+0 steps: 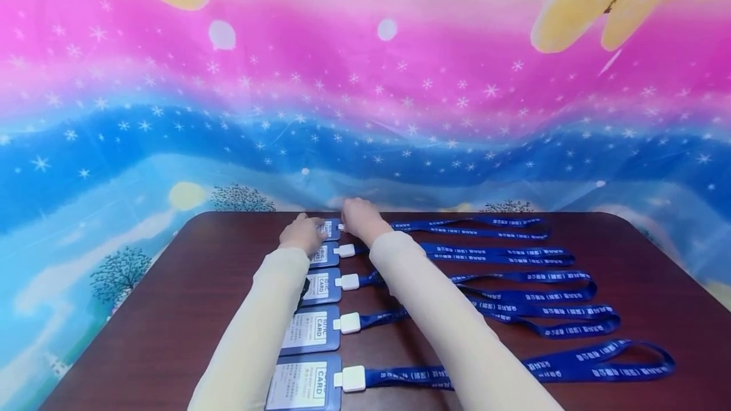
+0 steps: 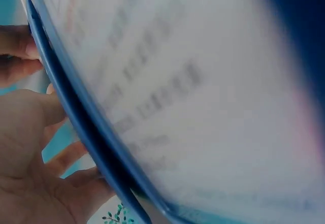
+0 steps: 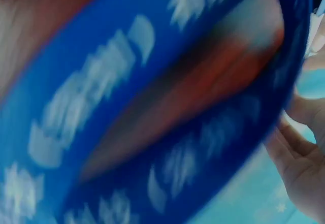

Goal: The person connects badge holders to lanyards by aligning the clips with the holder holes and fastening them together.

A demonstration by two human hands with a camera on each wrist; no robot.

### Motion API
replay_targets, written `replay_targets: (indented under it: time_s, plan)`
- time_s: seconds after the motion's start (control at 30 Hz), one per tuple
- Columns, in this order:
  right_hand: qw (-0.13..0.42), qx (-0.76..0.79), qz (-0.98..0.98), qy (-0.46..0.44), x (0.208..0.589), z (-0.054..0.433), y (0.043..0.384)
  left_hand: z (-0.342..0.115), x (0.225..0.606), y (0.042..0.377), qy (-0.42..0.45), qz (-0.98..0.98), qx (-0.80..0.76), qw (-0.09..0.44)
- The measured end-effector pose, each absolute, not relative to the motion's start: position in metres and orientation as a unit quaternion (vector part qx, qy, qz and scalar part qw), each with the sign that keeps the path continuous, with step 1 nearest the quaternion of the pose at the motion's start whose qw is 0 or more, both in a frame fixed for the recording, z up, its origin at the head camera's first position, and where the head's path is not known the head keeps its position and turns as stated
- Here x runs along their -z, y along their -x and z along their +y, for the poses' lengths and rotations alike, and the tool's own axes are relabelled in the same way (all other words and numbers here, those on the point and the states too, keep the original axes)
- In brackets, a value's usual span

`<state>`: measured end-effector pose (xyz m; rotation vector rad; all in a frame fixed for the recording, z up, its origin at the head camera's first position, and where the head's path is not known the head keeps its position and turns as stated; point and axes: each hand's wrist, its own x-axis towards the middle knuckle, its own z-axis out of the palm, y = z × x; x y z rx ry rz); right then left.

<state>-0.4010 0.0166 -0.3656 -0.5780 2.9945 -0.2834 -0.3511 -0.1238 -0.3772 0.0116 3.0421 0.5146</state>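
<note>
In the head view my left hand (image 1: 301,233) is at the left edge of the farthest blue badge holder (image 1: 331,229), gripping it. The left wrist view shows the fingers (image 2: 56,104) of that hand along a blue holder's edge, with a large blurred printed card in front. Just right of that badge, my right hand (image 1: 363,217) pinches the small white clip (image 1: 341,227) where the blue lanyard (image 1: 485,227) joins it. In the right wrist view the right hand (image 3: 304,168) is partly cut off, and a blurred blue lanyard strap (image 3: 96,87) crosses the foreground.
Several more badge holders (image 1: 311,328) lie in a column toward me, each with a white clip (image 1: 350,322) and a blue lanyard (image 1: 599,360) stretched right. My forearms pass over some of them. The dark wooden table (image 1: 188,284) ends at a printed cloth backdrop (image 1: 365,113).
</note>
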Motion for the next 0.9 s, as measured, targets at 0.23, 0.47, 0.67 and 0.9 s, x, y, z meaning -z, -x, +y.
replay_targets:
  time_s: [0.23, 0.47, 0.67, 0.9]
  plan:
    - [0.02, 0.102, 0.977, 0.185, 0.368, 0.0141, 0.398, -0.1237, 0.3781, 0.3524, -0.016, 0.986, -0.164, 0.013]
    - [0.006, 0.096, 0.976, 0.193, 0.3674, 0.0109, 0.3966, -0.1244, 0.3785, 0.3545, -0.012, 0.986, -0.167, 0.01]
    - [-0.001, 0.089, 0.976, 0.2, 0.3676, 0.0096, 0.3943, -0.1232, 0.3783, 0.3535, -0.011, 0.985, -0.171, 0.017]
    - [-0.02, 0.064, 0.974, 0.215, 0.371, 0.0069, 0.3964, -0.1235, 0.3768, 0.3528, -0.023, 0.987, -0.157, 0.012]
